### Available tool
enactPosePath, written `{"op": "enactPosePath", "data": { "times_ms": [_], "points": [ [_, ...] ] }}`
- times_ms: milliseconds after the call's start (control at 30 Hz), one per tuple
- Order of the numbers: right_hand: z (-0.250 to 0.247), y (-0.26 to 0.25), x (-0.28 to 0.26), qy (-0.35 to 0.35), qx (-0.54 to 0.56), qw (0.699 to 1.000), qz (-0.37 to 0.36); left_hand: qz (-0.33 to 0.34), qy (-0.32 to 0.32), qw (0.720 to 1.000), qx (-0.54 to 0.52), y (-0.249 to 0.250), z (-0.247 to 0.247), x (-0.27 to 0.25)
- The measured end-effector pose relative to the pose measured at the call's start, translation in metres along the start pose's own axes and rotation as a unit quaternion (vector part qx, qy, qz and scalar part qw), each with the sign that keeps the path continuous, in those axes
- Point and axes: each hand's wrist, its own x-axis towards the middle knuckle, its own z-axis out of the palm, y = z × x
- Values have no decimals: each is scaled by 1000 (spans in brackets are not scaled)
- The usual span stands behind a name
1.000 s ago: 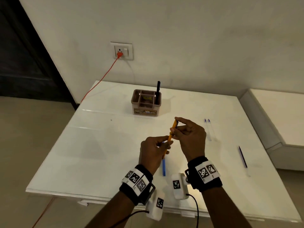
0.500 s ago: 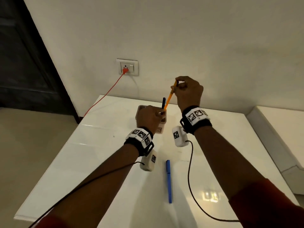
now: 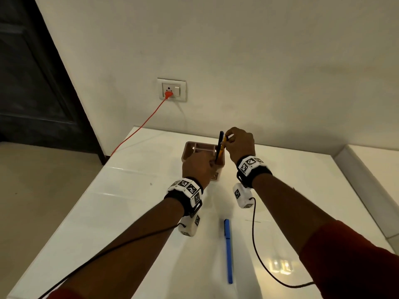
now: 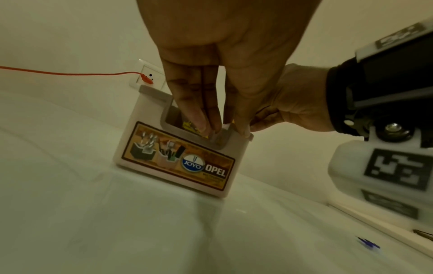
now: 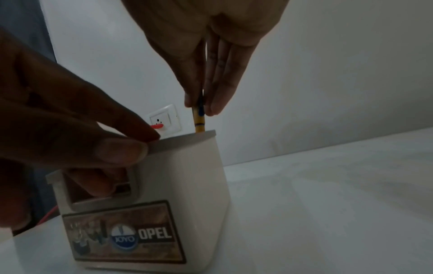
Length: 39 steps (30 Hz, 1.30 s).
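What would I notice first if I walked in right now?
Both hands meet at the holder on the far side of the white table. The right hand pinches an orange pen whose lower end is inside the holder, while the left hand grips the holder's front wall. A blue pen lies on the table nearer the person, and an orange cord hangs from the wall socket.

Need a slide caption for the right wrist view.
Right hand pinches an orange pen upright in the holder while the left hand pinches its front rim.
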Motion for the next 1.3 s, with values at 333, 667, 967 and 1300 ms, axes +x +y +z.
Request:
{"op": "enactPosePath", "data": {
  "times_ms": [333,667,967,1300],
  "points": [
    [4,0,-1,-29,-4,998,48,17,-6,999,35,-3,1,1],
    [-44,10,-99,-48,84,984,153,-51,-51,996,-59,8,-4,-75],
    [-60,25,-229,-134,52,946,291,-152,-119,972,-135,13,3,-205],
    [-29,15,-243,-169,-82,953,238,-143,-144,975,-89,4,22,-210]
  ]
}}
